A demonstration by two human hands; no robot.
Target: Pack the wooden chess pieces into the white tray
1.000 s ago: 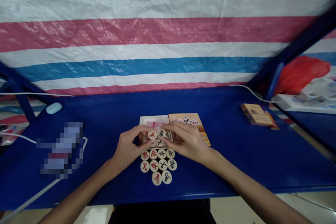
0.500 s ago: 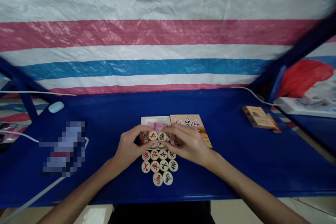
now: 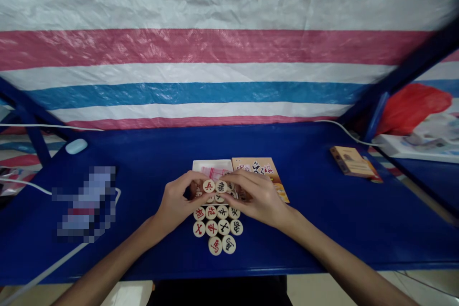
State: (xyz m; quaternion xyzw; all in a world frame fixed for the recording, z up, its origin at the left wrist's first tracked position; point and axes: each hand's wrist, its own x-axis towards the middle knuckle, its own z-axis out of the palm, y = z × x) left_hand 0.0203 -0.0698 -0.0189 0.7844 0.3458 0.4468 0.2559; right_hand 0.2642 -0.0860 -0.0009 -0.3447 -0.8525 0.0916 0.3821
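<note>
Head view, left hand (image 3: pixel 175 203) and right hand (image 3: pixel 260 198) cupped around stacked discs (image 3: pixel 215 186) at mid-table (image 3: pixel 322 220), fingertips pinching the top row, lower discs partly hidden by fingers, box (image 3: pixel 267 169) behind half covered, blurred patch at left unreadable.

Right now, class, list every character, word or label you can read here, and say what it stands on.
Round game pieces: red and black Chinese characters, too small to read surely.
Orange booklet: large black characters, blurred.
Small box: print unreadable.
No numbers visible.
</note>
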